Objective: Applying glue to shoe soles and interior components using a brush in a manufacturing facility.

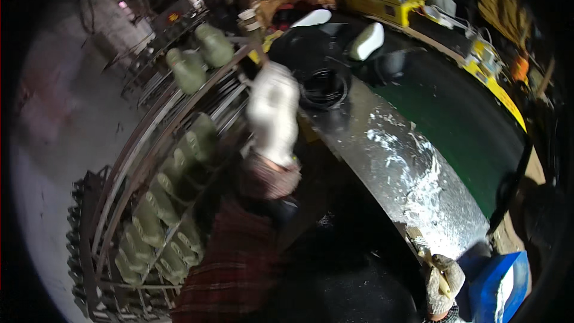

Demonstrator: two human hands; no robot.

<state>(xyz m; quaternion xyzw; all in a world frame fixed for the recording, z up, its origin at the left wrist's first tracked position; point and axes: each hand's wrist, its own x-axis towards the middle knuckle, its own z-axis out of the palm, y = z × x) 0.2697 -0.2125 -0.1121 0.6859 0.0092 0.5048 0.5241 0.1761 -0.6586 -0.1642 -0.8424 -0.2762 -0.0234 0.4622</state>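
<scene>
White smears (426, 186) shine on the gray metal bench (361, 113). The right hand (452, 276) holds a brush (444, 286) slanting up and left toward them. The left hand (274, 103), nearer the green foot-shaped blocks (147, 225) on its left, is too blurry to tell its grip.

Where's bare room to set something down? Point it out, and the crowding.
Bare: the green surface, between the white-smeared metal strip and the black edge. Crowded: around the right hand and blue container, and among the olive forms at left.
</scene>
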